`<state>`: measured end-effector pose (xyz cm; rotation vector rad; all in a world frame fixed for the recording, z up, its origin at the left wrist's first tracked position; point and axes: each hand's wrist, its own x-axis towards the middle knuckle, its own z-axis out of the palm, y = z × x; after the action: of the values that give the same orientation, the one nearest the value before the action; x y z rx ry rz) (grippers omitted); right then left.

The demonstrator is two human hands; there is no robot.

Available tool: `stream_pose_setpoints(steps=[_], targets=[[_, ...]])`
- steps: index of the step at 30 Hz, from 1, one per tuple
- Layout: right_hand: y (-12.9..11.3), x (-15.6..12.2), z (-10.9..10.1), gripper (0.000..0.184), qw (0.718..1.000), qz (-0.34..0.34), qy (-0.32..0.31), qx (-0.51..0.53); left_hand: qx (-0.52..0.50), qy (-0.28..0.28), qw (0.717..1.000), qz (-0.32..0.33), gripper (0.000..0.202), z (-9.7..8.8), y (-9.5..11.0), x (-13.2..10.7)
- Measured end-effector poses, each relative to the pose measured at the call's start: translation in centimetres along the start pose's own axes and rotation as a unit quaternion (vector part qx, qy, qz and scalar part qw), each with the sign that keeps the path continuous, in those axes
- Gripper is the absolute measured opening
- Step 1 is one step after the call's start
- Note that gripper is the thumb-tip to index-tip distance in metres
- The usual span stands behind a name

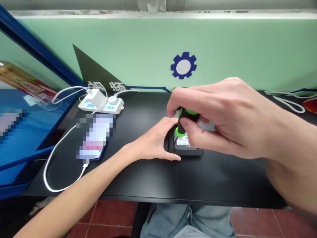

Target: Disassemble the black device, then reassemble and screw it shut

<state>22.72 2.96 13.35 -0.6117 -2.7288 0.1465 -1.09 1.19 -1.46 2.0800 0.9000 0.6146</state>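
My right hand (pixel 218 115) grips a screwdriver with a black and green handle (pixel 187 120) in its fingers, upright, its tip pressed down on the back of a small black device (pixel 188 152). The device lies flat on the table, with a white printed label (pixel 183 142) on its upper face. My left hand (pixel 153 140) curls around the device's left side and holds it steady. The screwdriver's shaft and tip are mostly hidden by the handle and fingers.
A smartphone (pixel 95 137) with a blurred screen lies left of my left hand, plugged into a white cable (pixel 47 172). Behind it sits a white power strip (pixel 100 105) with a charger. The black tabletop (pixel 210 180) ends at a front edge above my lap.
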Motion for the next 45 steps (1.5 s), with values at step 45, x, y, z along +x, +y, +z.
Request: stream_pose_setpoints(steps=[45], targets=[[-0.23, -0.16, -0.34, 0.034, 1.000, -0.008, -0.021, -0.013, 0.006, 0.001, 1.000, 0.011, 0.115, -0.01, 0.02, 0.19]])
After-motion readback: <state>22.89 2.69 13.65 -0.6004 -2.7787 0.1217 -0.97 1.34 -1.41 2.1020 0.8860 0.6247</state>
